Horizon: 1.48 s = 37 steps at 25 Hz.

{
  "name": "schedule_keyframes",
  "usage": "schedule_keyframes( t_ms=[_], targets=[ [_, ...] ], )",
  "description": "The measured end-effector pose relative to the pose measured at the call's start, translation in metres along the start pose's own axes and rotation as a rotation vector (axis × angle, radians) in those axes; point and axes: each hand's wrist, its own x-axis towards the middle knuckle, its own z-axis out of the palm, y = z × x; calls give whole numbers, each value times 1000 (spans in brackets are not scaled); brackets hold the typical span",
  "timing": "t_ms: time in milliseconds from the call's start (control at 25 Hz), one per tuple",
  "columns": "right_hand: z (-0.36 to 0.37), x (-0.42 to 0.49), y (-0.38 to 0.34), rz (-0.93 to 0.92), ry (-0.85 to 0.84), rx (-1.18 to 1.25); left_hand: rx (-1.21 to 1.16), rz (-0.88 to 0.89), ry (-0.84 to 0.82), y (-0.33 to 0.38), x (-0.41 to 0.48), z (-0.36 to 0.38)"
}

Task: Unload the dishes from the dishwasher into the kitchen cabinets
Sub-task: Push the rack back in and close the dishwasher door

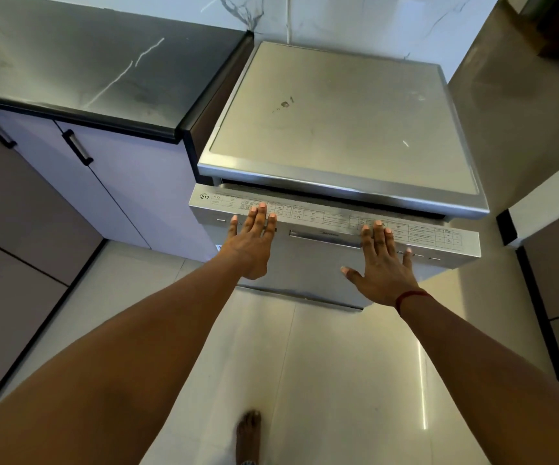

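Nearest, at 6 o'clk: bare foot (248, 434) on pale glossy floor tiles (338, 380), toes toward 12. Both forearms bare, stretched fwd from 7 and 5 o'clk toward 12. Red thread (410, 297) round R wrist.

Next out, L hand (253, 245) laid flat on upper L part of door (305, 276). Fingers straight, slightly apart, pointing to 12, tips up on control strip (331, 219) along door's top edge. Thumb not clear. R hand (383, 263) same on upper R part: fingers straight, tips on strip, thumb splayed toward 9. Both palms wide and flat, nothing gripped or pinched, resting on the steel only. Btwn the hands, handle recess (325, 237), brand mark too small to read.

Dishwasher (345, 182): freestanding, steel-grey, dead ahead at 12, front facing 6. Long axis of door's top edge approx 9-to-3, dropping a little toward 3. Door ajar, top tipped out toward 6, w/ dark slit btwn it and lid (345, 122). Inside hidden. Lid flat, dull, w/ small dark smudge near centre.

Farther, at 10 o'clk: dark veined counter (103, 72), just beside dishwasher's L flank. Below it, pale cabinet doors (130, 189) w/ black handles (77, 147) slanting approx 11-to-5. Farthest, at 12: white marble wall (305, 18) w/ grey veins, behind lid and counter
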Motion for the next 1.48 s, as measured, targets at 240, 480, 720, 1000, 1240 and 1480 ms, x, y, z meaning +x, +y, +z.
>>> schedule_keyframes(
  t_ms=[240, 480, 720, 1000, 1240, 1480],
  targets=[
    [-4, 32, 1, 39, 101, -58, -29, 8, 152, -9, 30, 0],
    [11, 45, 13, 12, 267, -174, 17, 49, 256, -19, 40, 8],
    [0, 44, 3, 7, 446, -205, 54, 120, 518, -21, 44, 7],
    [-47, 91, -6, -7, 367, -183, -8, 56, 472, -28, 92, -43],
    [-49, 95, -1, -50, 364, -223, -91, 67, 576, -26, 93, -39],
    [-39, 102, -11, 11, 480, -250, -132, -20, 666, -12, 100, -36]
  ],
)
